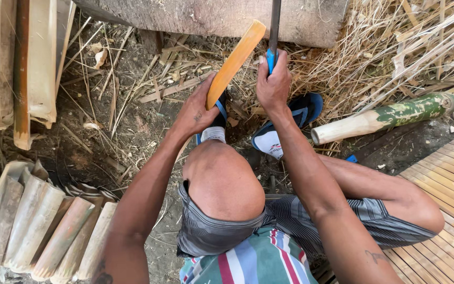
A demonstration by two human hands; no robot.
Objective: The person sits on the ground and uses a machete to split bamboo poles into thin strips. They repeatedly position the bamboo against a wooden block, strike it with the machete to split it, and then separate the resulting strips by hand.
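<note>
Dirt ground [127,126] littered with straw. Split bamboo halves [53,231] stacked at left edge. Left hand [198,110] grips an orange bamboo slat [235,60]; right hand [273,84] clenches a blue-handled blade [274,31] beside it. Looks like splitting; next cut needs steady alignment. Green bamboo section [390,115] lies right. No containers.

Orange-tan bamboo slat [235,60], blue-handled blade [273,31], grey striped shorts [211,231], green-mottled bamboo pole [390,117].

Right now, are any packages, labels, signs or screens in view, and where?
No packages, signs or screens.
Printed mark: on the white heel of the blue sandal under the right hand, a small dark and red patch.
The other sandal, below the left hand, shows no mark.
</note>
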